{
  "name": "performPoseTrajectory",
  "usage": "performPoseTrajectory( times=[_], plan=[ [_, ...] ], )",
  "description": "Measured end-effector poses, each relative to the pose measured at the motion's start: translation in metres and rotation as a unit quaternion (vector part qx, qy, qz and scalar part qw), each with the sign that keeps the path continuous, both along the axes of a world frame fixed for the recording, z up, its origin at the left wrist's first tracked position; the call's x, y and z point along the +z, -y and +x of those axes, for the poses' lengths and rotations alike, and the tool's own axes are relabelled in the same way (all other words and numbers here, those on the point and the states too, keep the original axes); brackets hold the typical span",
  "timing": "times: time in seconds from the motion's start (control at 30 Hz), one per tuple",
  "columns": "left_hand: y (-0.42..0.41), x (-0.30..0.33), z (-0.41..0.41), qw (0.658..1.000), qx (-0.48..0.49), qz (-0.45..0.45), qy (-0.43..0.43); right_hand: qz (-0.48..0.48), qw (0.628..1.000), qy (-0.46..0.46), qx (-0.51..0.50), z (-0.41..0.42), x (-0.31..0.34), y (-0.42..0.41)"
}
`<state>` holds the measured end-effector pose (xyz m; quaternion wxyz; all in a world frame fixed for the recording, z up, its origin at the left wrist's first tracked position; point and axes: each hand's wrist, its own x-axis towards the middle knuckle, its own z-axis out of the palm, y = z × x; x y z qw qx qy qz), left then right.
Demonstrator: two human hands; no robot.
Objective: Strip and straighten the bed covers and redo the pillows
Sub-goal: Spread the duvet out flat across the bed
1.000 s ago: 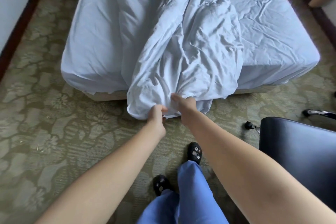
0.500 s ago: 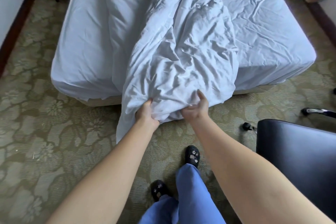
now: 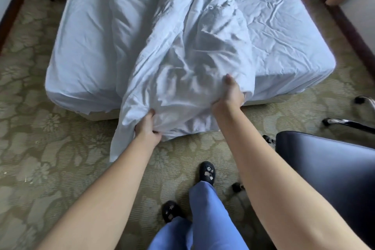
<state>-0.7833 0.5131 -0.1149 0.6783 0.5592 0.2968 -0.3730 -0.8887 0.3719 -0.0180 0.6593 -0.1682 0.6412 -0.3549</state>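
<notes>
While I stand at the foot of the bed (image 3: 85,50), both my hands are bunched into the white duvet (image 3: 182,50). My left hand (image 3: 146,130) grips a fold of it low down, near the hanging corner; fingers curled into the cloth, thumb on top. My right hand (image 3: 229,95) holds it higher and further right, thumb up against the fabric, fingers tucked under a gathered wad. The duvet lies crumpled in a long ridge down the middle of the mattress, its near end spilling off the foot edge, one flap dangling toward the carpet (image 3: 40,168). The fitted sheet (image 3: 280,32) underneath is wrinkled and on the mattress. No pillows in view.

Step, as I judge it: stripping, hauling the duvet off toward me. Straightening hasn't started; the pillows are not dealt with as far as I can see.

Next move probably needs a firm pull back and up with both grips kept, enough lift so the dangling flap doesn't drag on the carpet or get under my shoes (image 3: 207,172). The dark office chair (image 3: 334,178) is just beside my right arm, so backing room is tight that side. The cloth is soft and likely slips if I loosen either hold.
</notes>
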Motion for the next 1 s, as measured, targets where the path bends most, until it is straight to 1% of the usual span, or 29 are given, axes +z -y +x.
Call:
performPoseTrajectory(
  times=[0.07,0.1,0.2,0.23,0.3,0.37,0.5,0.53,0.6,0.7,0.77,0.8,0.87,0.9,0.93,1.0],
  plan=[
    [-0.005,0.001,0.001,0.999,0.015,-0.027,0.008,-0.060,0.996,-0.027,0.062,0.004,0.005,-0.012],
    [-0.011,-0.003,0.000,1.000,0.008,-0.009,0.020,-0.057,0.993,-0.042,0.094,-0.002,-0.007,-0.022],
    [-0.039,-0.020,-0.010,0.993,-0.027,0.105,0.036,0.039,0.979,-0.118,0.165,-0.029,-0.059,-0.047],
    [-0.048,-0.024,-0.014,0.991,-0.041,0.126,0.027,0.063,0.976,-0.119,0.170,-0.035,-0.067,-0.048],
    [-0.061,-0.034,-0.018,0.990,-0.046,0.136,0.011,0.073,0.974,-0.120,0.177,-0.039,-0.074,-0.043],
    [-0.066,-0.037,-0.018,0.991,-0.043,0.128,0.018,0.025,0.971,-0.150,0.185,-0.038,-0.073,-0.035],
    [-0.067,-0.020,-0.018,0.996,0.013,0.074,0.044,-0.150,0.955,-0.194,0.170,-0.036,-0.062,-0.047],
    [-0.068,-0.018,-0.019,0.995,0.028,0.079,0.049,-0.177,0.950,-0.200,0.163,-0.038,-0.061,-0.052],
    [-0.074,-0.021,-0.023,0.990,0.033,0.119,0.064,-0.209,0.939,-0.230,0.146,-0.043,-0.065,-0.057],
    [-0.091,-0.036,-0.036,0.981,-0.018,0.170,0.089,-0.226,0.920,-0.282,0.149,-0.054,-0.075,-0.057],
    [-0.103,-0.049,-0.049,0.973,-0.064,0.207,0.077,-0.198,0.899,-0.339,0.196,-0.070,-0.089,-0.061],
    [-0.107,-0.053,-0.054,0.968,-0.093,0.223,0.061,-0.155,0.893,-0.358,0.222,-0.079,-0.099,-0.061],
    [-0.111,-0.064,-0.057,0.959,-0.160,0.234,0.009,-0.043,0.889,-0.356,0.284,-0.091,-0.115,-0.055],
    [-0.112,-0.068,-0.056,0.952,-0.193,0.238,-0.018,-0.002,0.880,-0.348,0.323,-0.094,-0.123,-0.050],
    [-0.113,-0.072,-0.054,0.941,-0.226,0.249,-0.038,0.027,0.865,-0.336,0.371,-0.095,-0.129,-0.046],
    [-0.113,-0.076,-0.046,0.914,-0.285,0.285,-0.049,0.059,0.817,-0.326,0.471,-0.098,-0.139,-0.043]
  ],
)
